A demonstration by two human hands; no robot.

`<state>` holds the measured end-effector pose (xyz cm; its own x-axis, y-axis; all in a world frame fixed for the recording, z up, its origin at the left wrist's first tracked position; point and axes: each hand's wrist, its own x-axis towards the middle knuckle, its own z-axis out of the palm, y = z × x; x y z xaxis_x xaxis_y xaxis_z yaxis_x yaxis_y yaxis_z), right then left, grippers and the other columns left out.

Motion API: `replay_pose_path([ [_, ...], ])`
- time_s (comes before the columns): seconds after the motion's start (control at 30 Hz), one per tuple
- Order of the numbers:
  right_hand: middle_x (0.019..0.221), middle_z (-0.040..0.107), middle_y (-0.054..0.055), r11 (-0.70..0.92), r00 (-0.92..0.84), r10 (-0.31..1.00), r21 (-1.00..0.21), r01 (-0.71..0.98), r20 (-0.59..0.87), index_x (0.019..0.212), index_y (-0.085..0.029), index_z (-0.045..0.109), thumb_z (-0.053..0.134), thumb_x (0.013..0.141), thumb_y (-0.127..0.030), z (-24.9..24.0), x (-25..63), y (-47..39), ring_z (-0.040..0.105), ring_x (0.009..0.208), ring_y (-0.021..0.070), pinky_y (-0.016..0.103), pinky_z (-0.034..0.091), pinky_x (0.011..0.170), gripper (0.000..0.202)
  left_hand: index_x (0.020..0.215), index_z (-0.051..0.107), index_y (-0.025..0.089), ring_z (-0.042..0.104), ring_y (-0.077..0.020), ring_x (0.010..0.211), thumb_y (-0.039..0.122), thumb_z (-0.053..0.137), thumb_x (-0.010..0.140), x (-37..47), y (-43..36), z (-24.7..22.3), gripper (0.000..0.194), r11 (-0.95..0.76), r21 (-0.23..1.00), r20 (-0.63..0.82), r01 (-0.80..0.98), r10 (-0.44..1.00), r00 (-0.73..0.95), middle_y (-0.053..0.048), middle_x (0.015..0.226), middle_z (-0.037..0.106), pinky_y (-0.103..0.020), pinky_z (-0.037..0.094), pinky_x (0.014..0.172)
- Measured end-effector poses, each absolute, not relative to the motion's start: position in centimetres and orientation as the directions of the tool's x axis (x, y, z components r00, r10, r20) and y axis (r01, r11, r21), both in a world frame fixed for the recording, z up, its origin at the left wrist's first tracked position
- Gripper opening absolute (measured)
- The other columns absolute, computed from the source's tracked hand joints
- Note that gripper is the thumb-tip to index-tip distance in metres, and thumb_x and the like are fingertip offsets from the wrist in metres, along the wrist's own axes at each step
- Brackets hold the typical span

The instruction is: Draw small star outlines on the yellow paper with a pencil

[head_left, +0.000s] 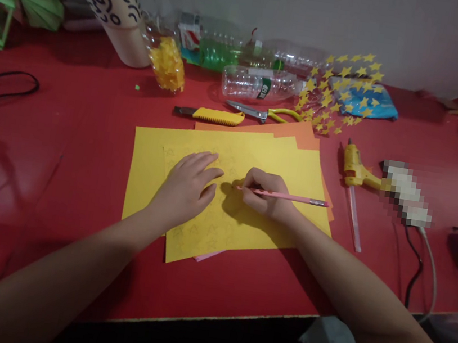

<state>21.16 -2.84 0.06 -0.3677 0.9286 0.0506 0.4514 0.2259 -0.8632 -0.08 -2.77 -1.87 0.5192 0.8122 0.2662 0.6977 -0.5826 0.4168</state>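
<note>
In the head view, my right hand (266, 192) is closed round a pink pencil (293, 197), its tip at the surface of a yellow sheet of paper (184, 245). Faint pencilled star outlines cover the left part of this sheet. My left hand (188, 185) lies flat on the same sheet, fingers spread, holding nothing. Beneath are more yellow paper (147, 148) and some orange sheets (302, 133). A pink edge shows below the stack. The mark right at the pencil tip is too shadowed to make out.
Beyond the paper lie a yellow utility knife (218, 116), scissors (258, 112) and plastic bottles (258, 85). Yellow paper stars (328, 97) stand at the back right. A yellow glue gun (353, 167) and a power strip (407, 193) with cables sit on the red table (79, 173).
</note>
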Motion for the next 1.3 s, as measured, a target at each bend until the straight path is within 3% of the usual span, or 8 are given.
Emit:
replay_pose_path([
  [0.13, 0.053, 0.044, -0.006, 0.210, -0.376, 0.926, -0.859, 0.467, 0.022, 0.065, -0.022, 0.043, 0.051, 0.070, -0.012, 0.0, 21.2, -2.8, 0.034, 0.048, 0.0075, 0.023, 0.025, 0.045, 0.014, 0.111, 0.064, 0.016, 0.048, -0.0308, 0.133, 0.021, 0.043, 0.094, 0.0, -2.8, -1.8, 0.027, -0.577, 0.415, 0.259, 0.703, 0.816, 0.517, -0.014, 0.139, 0.056, -0.055, 0.039, 0.110],
  [0.43, 0.055, 0.043, -0.007, 0.302, -0.405, 0.903, -0.881, 0.365, 0.142, 0.064, -0.021, 0.044, 0.051, 0.073, -0.014, -0.1, 21.2, -2.8, 0.034, 0.049, 0.0064, 0.023, 0.026, 0.046, 0.013, 0.111, 0.064, 0.016, 0.049, -0.0305, 0.132, 0.021, 0.043, 0.094, -0.1, -2.7, -1.8, 0.027, -0.589, 0.391, 0.268, 0.708, 0.808, 0.525, -0.015, 0.137, 0.057, -0.055, 0.040, 0.110],
  [0.57, 0.054, 0.050, -0.005, 0.165, -0.282, 0.956, -0.941, 0.297, 0.079, 0.065, -0.021, 0.049, 0.056, 0.077, -0.019, -0.1, 21.2, -2.5, 0.040, 0.048, 0.0069, 0.022, 0.029, 0.045, 0.015, 0.113, 0.064, 0.016, 0.048, -0.0304, 0.134, 0.024, 0.043, 0.095, 0.0, -2.8, -1.7, 0.028, -0.584, 0.388, 0.258, 0.714, 0.812, 0.524, -0.014, 0.139, 0.056, -0.053, 0.040, 0.111],
  [0.73, 0.049, 0.057, -0.004, -0.026, -0.124, 0.991, -0.990, 0.136, -0.043, 0.067, -0.022, 0.049, 0.051, 0.089, -0.033, 0.0, 21.6, -2.0, 0.044, 0.040, 0.0074, 0.021, 0.031, 0.040, 0.024, 0.124, 0.059, 0.012, 0.038, -0.0342, 0.141, 0.036, 0.051, 0.095, 0.2, -2.9, -1.5, 0.038, -0.557, 0.371, 0.161, 0.743, 0.827, 0.539, -0.019, 0.148, 0.046, -0.058, 0.029, 0.117],
  [0.9, 0.055, 0.060, -0.004, -0.105, -0.185, 0.972, -0.973, 0.203, -0.144, 0.073, -0.021, 0.052, 0.058, 0.079, -0.020, 1.3, 21.9, -2.2, 0.049, 0.046, 0.0080, 0.020, 0.036, 0.043, 0.009, 0.127, 0.056, 0.015, 0.031, -0.0359, 0.144, 0.042, 0.056, 0.093, 0.1, -2.7, -1.5, 0.043, -0.520, 0.337, 0.152, 0.785, 0.853, 0.499, -0.019, 0.152, 0.040, -0.061, 0.022, 0.118],
  [1.1, 0.064, 0.056, -0.004, 0.021, -0.375, 0.922, -0.959, 0.283, -0.091, 0.073, -0.018, 0.057, 0.059, 0.071, -0.016, 1.7, 21.6, -2.7, 0.046, 0.054, 0.0077, 0.022, 0.033, 0.049, 0.003, 0.117, 0.065, 0.017, 0.050, -0.0346, 0.124, 0.030, 0.055, 0.092, 0.0, -2.7, -1.5, 0.030, -0.588, 0.331, 0.269, 0.738, 0.808, 0.523, -0.016, 0.133, 0.056, -0.056, 0.040, 0.106],
  [1.3, 0.057, 0.051, -0.006, 0.029, -0.279, 0.959, -0.956, 0.291, -0.055, 0.066, -0.020, 0.051, 0.057, 0.070, -0.013, -0.1, 21.5, -2.8, 0.038, 0.049, 0.0065, 0.022, 0.027, 0.046, 0.009, 0.105, 0.070, 0.021, 0.053, -0.0286, 0.120, 0.016, 0.044, 0.091, -0.1, -2.6, -1.7, 0.029, -0.590, 0.431, 0.301, 0.683, 0.807, 0.508, -0.011, 0.126, 0.060, -0.051, 0.044, 0.103],
])
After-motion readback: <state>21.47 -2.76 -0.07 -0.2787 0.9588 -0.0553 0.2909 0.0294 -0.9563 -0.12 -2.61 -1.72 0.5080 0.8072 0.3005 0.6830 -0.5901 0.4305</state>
